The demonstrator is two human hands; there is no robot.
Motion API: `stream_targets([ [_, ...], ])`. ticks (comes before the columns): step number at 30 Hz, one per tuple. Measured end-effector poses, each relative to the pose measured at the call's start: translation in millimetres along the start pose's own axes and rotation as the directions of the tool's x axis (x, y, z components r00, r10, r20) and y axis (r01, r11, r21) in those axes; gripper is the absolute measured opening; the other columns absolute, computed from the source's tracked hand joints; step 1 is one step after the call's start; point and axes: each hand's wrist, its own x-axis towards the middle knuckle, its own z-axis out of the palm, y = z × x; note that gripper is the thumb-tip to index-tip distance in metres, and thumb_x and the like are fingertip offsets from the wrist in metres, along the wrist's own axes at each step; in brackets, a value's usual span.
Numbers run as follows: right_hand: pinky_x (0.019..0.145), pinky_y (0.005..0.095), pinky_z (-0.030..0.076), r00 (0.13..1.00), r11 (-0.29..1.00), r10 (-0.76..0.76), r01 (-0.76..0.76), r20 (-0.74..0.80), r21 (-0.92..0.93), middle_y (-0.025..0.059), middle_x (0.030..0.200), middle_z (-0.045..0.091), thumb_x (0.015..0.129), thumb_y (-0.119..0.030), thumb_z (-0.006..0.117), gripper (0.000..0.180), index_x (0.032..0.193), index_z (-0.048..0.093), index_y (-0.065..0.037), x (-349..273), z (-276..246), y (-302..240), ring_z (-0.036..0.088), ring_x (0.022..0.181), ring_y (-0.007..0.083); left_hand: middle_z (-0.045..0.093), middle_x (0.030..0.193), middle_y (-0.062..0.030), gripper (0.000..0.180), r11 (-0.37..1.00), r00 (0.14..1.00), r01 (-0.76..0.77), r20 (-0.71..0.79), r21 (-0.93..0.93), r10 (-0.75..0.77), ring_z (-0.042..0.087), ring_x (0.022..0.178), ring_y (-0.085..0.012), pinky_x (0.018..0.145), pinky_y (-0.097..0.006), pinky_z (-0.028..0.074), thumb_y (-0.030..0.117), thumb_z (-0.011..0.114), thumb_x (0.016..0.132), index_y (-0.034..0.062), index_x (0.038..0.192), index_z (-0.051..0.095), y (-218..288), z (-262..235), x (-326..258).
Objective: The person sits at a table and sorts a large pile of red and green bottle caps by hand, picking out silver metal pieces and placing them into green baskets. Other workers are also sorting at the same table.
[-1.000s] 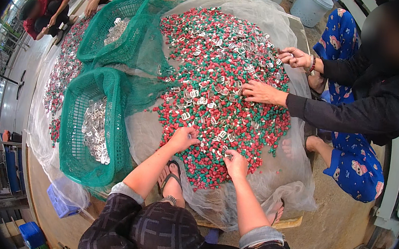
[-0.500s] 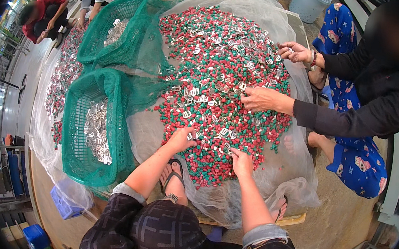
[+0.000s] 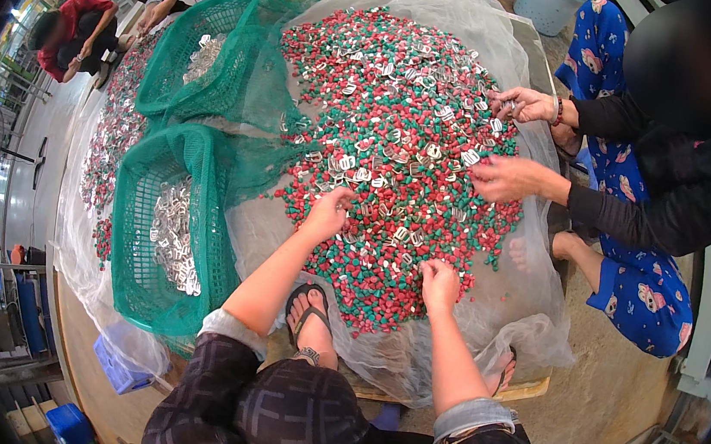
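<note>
Our heap (image 3: 392,200) of tiny red, green and white bits is spreading across the middle of the pale netting (image 3: 530,334), looking chunky like gravel. Flat silvery buckles (image 3: 402,235) with slotted frames are lying scattered through it, some catching the light. Our left hand (image 3: 328,214) is hanging around the heap's left side, fingers curling mostly closed, and honestly we're not managing to tell if anything's in there. Our right hand (image 3: 440,286) is hovering by its near right part, thumb and fingers bunching together; same deal, can't tell what it's gripping, if anything. On the netting's left half, two green baskets (image 3: 159,316) are holding more silvery pieces (image 3: 174,233). By its right edge, a co-worker (image 3: 633,218) is reaching in.
</note>
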Motion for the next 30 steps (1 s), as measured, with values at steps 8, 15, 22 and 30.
stream_targets([
  [8,0.052,0.0285,0.042,0.991,0.864,0.132,-0.100,-0.030,0.494,0.0049,0.064,0.062,0.079,-0.023,0.065,0.022,0.076,0.064,-0.001,29,20,41,0.053,0.053,0.0114,0.059,0.104,-0.0121,0.043,0.808,0.860,-0.438,0.445,0.395,0.249,0.058,0.095,-0.0291,0.080,-0.038,0.048,-0.003,0.055,0.066,0.0125,0.105,0.059,42,46,-20],
  [15,0.035,0.0191,0.023,0.831,0.341,0.288,-0.554,0.477,0.759,-0.0005,0.066,0.058,0.085,-0.018,0.060,0.013,0.086,0.060,-0.005,21,-10,19,0.036,0.044,0.0034,0.064,0.091,-0.0139,0.033,0.964,0.935,-0.205,0.326,0.169,0.142,0.061,0.087,-0.0259,0.077,-0.035,0.048,-0.005,0.050,0.071,0.0072,0.098,0.065,38,23,-18],
  [22,0.037,0.0201,0.029,0.811,0.412,0.281,-0.586,0.514,0.698,-0.0015,0.070,0.058,0.084,-0.016,0.060,0.012,0.090,0.062,-0.006,17,-8,18,0.038,0.045,0.0044,0.061,0.091,-0.0105,0.032,0.918,0.916,-0.304,0.343,0.253,0.209,0.060,0.085,-0.0276,0.076,-0.037,0.048,0.022,0.075,0.065,0.0094,0.093,0.065,36,36,-32],
  [30,0.046,0.0230,0.038,0.869,0.801,0.059,-0.335,0.492,0.496,-0.0028,0.062,0.057,0.076,-0.014,0.068,0.016,0.089,0.066,-0.005,18,7,34,0.047,0.052,0.0072,0.060,0.087,-0.0075,0.031,0.843,0.876,-0.404,0.415,0.354,0.246,0.059,0.081,-0.0267,0.071,-0.037,0.048,0.022,0.075,0.064,0.0087,0.087,0.059,31,49,-51],
])
